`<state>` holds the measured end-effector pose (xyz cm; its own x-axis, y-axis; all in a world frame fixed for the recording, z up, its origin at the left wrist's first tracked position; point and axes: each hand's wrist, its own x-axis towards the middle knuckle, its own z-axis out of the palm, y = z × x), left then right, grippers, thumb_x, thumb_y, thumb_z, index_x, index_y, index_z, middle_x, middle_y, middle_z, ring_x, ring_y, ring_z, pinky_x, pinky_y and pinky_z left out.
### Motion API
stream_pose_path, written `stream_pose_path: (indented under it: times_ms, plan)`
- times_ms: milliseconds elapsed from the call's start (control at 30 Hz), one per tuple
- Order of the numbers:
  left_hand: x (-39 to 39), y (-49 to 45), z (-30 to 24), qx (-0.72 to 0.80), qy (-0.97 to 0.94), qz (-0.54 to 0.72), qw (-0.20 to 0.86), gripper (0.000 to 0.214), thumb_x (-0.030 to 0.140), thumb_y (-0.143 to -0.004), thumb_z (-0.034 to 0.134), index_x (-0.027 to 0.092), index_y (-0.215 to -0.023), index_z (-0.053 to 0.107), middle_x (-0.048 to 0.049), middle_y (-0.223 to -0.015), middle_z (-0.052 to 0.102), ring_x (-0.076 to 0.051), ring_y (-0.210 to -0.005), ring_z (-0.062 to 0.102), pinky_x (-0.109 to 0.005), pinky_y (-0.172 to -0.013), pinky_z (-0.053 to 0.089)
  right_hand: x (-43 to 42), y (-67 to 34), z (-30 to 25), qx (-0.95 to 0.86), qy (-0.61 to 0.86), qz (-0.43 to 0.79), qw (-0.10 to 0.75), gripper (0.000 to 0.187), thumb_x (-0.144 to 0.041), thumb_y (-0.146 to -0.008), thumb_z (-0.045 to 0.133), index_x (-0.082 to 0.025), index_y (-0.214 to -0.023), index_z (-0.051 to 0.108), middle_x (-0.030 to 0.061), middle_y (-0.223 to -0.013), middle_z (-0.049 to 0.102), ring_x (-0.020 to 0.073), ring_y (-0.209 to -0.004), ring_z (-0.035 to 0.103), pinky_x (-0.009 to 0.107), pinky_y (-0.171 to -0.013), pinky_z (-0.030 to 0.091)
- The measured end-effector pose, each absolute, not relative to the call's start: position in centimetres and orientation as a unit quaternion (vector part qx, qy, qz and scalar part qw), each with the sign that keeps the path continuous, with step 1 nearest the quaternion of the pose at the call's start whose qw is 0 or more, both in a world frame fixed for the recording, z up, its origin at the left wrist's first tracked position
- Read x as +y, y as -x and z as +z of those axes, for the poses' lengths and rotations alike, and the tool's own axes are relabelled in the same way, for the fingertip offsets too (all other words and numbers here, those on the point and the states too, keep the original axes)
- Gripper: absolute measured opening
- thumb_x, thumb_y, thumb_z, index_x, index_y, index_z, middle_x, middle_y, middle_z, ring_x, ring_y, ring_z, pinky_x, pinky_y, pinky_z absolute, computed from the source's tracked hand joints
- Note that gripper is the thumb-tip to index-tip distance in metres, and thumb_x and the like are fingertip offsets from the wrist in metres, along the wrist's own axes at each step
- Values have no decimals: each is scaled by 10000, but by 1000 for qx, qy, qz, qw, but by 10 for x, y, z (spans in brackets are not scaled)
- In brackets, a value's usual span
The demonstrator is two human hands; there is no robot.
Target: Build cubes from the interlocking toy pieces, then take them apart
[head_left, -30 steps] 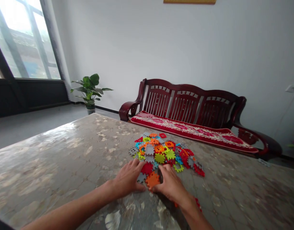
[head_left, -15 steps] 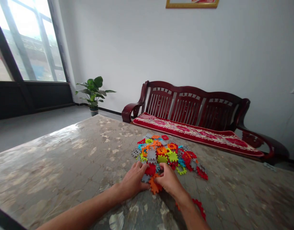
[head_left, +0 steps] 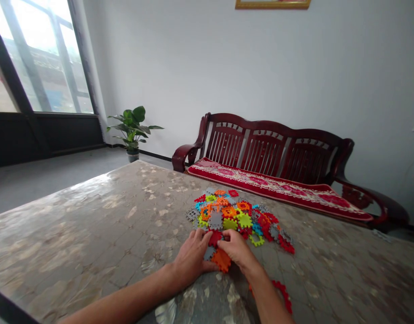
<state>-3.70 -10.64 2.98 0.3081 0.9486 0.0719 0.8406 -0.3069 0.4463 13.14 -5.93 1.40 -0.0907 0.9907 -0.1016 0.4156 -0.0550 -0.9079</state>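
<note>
Just this side of a heap of interlocking puzzle tiles (head_left: pixel 244 219), both hands work on a small cluster of tiles. In it a red tile (head_left: pixel 215 238), a grey tile (head_left: pixel 209 253) and an orange tile (head_left: pixel 221 259) lie edge to edge; whether all are locked together I cannot tell. My left hand (head_left: pixel 192 253) grips the cluster from the left, fingertips at the red tile and thumb by the orange tile's near edge. On the other side my right hand (head_left: pixel 238 249) has thumb and fingers closed at the red tile's right edge. Its fingertips partly cover that edge.
A red toothed ring piece (head_left: pixel 283 294) lies near my right forearm, with a bit of orange beside it. The patterned tabletop (head_left: pixel 102 234) spreads widely around. Behind it stand a dark wooden bench (head_left: pixel 260 144) with a red cushion (head_left: pixel 260 180) and a potted plant (head_left: pixel 131 128).
My right thumb has moved up from the orange tile to the red tile, leaving the orange tile more exposed. My left hand keeps its hold, and the cluster sits slightly further right.
</note>
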Motion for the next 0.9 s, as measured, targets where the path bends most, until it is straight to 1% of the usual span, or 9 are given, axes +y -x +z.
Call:
stream_pose_path:
  times_ms: [67,133,233,333,433,567,667,767,900]
  plan:
    - [-106,37,27,563,-793,170,160,798,532,-651,778,212,-1327,501,-113,-1268,527,-304,-1174,480,-421,-1030,406,-56,-132,10,-614,599,393,331,278,-276,-609,672,-170,-865,646,44,-844,694,212,-832,636,281,-723,467]
    - [-106,38,25,564,-793,174,154,762,522,-666,772,224,-1316,508,-105,-1253,534,-298,-1162,489,-418,-1019,415,-53,-132,7,-618,603,381,329,294,-304,-623,672,-176,-887,651,46,-870,702,217,-854,641,288,-746,470]
    - [-107,38,23,564,-793,178,148,753,526,-671,767,241,-1317,506,-96,-1241,541,-294,-1150,494,-418,-1006,423,-50,-131,5,-612,600,400,324,324,-342,-654,657,-173,-931,651,28,-824,704,213,-814,648,289,-714,470]
    - [-109,38,22,562,-793,181,147,772,529,-686,754,233,-1347,485,-97,-1248,541,-291,-1143,490,-414,-1005,420,-48,-129,7,-618,597,409,308,276,-374,-692,627,-165,-871,655,29,-776,704,224,-795,653,287,-684,464]
    - [-111,37,24,564,-791,182,151,776,513,-695,751,238,-1365,471,-89,-1256,542,-287,-1143,485,-408,-1013,411,-50,-128,13,-628,605,395,289,260,-400,-731,590,-169,-835,649,51,-821,716,235,-834,655,287,-695,461]
    - [-112,37,26,565,-787,188,160,780,493,-694,756,251,-1373,458,-75,-1244,553,-281,-1132,487,-396,-1005,409,-60,-126,23,-642,644,318,269,299,-425,-747,587,-188,-925,626,79,-978,709,236,-950,641,292,-775,451]
    - [-113,37,23,562,-787,198,162,766,450,-699,756,250,-1373,450,-69,-1241,556,-270,-1123,487,-383,-1003,402,-69,-121,31,-649,667,268,249,320,-441,-800,535,-198,-1000,597,107,-1067,690,243,-1020,630,309,-832,436]
    - [-113,37,21,558,-788,204,162,744,413,-708,747,258,-1370,446,-64,-1241,555,-264,-1123,485,-382,-1005,396,-74,-116,35,-649,673,258,243,337,-419,-832,501,-202,-1079,570,117,-1094,691,250,-1048,630,319,-844,431]
    - [-115,37,24,551,-789,207,177,723,442,-722,733,279,-1366,449,-60,-1228,561,-256,-1115,484,-384,-991,406,-73,-114,31,-634,675,264,269,339,-378,-817,505,-195,-1093,581,109,-1048,709,254,-997,647,323,-828,443]
